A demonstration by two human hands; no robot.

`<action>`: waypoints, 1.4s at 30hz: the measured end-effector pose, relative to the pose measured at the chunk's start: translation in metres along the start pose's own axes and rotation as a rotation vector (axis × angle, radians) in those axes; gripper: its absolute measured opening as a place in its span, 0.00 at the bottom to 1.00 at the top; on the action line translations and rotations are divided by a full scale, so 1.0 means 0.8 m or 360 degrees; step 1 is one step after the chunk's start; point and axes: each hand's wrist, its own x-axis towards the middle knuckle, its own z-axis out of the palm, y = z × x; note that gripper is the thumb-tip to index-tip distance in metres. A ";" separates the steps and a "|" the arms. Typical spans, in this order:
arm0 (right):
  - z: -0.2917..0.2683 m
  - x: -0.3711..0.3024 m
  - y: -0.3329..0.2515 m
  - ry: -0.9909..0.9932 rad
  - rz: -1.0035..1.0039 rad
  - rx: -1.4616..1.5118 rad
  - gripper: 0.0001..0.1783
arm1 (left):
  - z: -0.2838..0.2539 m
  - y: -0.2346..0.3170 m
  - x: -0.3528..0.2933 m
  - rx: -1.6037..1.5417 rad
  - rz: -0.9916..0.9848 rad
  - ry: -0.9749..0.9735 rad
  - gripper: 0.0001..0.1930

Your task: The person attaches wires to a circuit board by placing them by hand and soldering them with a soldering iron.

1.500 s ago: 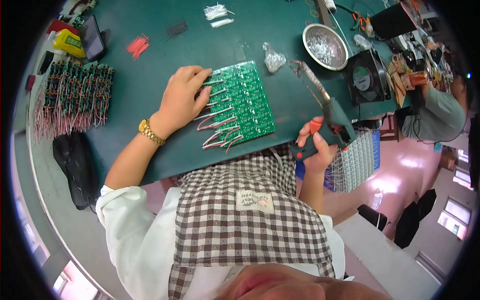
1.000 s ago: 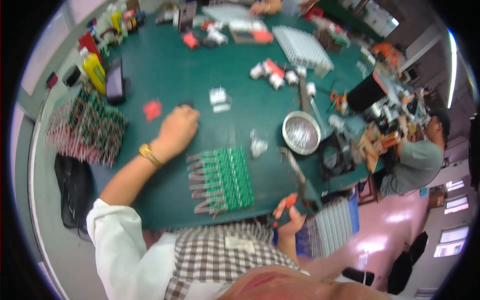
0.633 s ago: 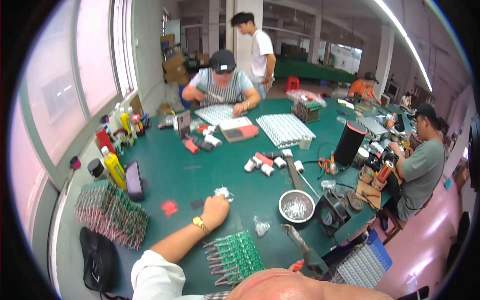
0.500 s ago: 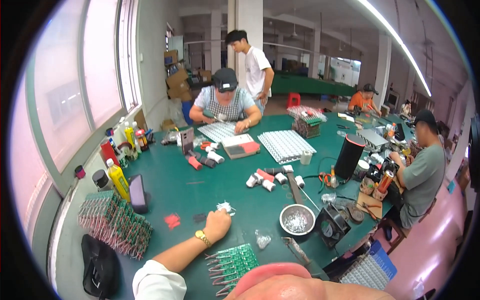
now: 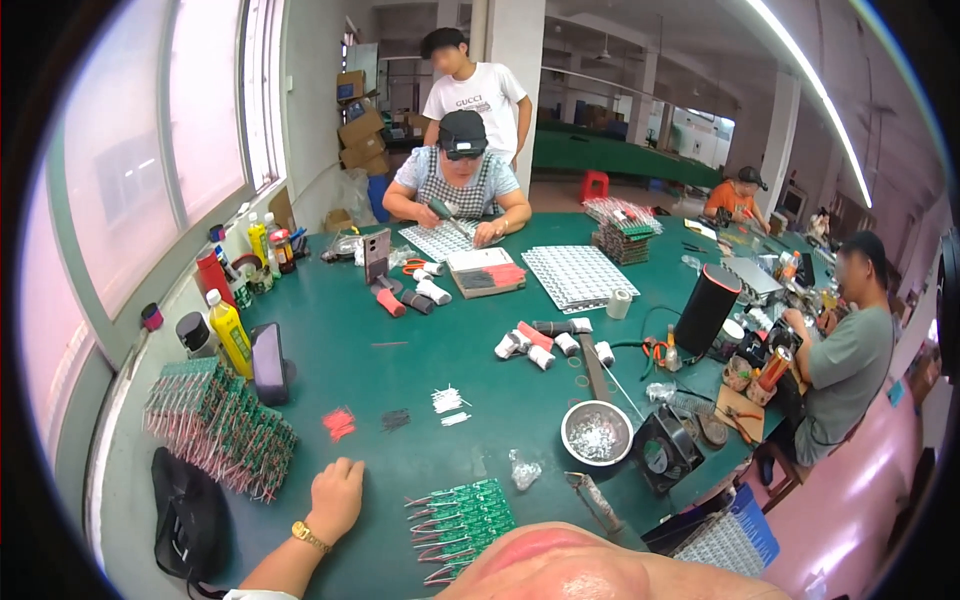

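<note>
While the left hand (image 5: 337,498) is resting on the green table (image 5: 440,345), its fingers are bending downward and its back is facing up, so I cannot tell if they are gripping something small. The right hand is not showing. To the right of the left hand, well apart from it, the circuit board (image 5: 480,515) is lying close to the near side, its wires (image 5: 428,530) sticking out leftward; the wearer's head (image 5: 580,565) is covering its lower corner. Right of the board, a metal nozzle (image 5: 597,500) is pointing up and left, its tip near a crumpled clear bag (image 5: 524,470). In my judgement, good work here is depending on keeping the board flat, the wires separated, and the nozzle away from fingers and bag (if it is hot, which I cannot see).

Farther on the surface, red pieces (image 5: 339,423), dark pieces (image 5: 396,419) and white pieces (image 5: 447,400) are lying in loose groups, while a round bowl (image 5: 596,461) is standing beside a black fan (image 5: 665,450). On the left, wired boards (image 5: 220,425) are standing in a dense pile near a phone (image 5: 269,363).

Across the table, a seated co-worker (image 5: 462,185) is holding a tool over a white panel (image 5: 430,243), and a person in a white T-shirt (image 5: 490,115) is standing behind. Deeper in the room, a red stool (image 5: 594,186) is standing before a long green table, and a ceiling light (image 5: 815,90) is shining above
</note>
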 end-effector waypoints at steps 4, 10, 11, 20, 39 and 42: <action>0.011 0.001 0.025 0.0022 -0.0092 -0.0076 0.21 | 0.015 -0.025 -0.016 -0.0315 -0.0127 0.0124 0.08; 0.006 -0.019 0.037 0.0081 -0.0183 -0.0191 0.23 | 0.039 -0.049 -0.022 -0.0897 -0.0387 0.0083 0.03; 0.005 -0.026 0.035 0.0097 -0.0184 -0.0213 0.23 | 0.040 -0.053 -0.021 -0.0972 -0.0466 0.0052 0.03; -0.003 -0.023 0.026 -0.0065 -0.0254 -0.0201 0.25 | 0.053 -0.046 -0.019 -0.1099 -0.0527 -0.0073 0.02; 0.010 -0.068 0.121 -0.0101 -0.0180 -0.0316 0.25 | -0.081 0.066 -0.037 -0.2486 0.1102 0.1795 0.42; 0.010 -0.070 0.143 -0.0038 -0.0228 -0.0283 0.25 | -0.085 0.043 -0.060 -0.2619 0.1018 0.1839 0.34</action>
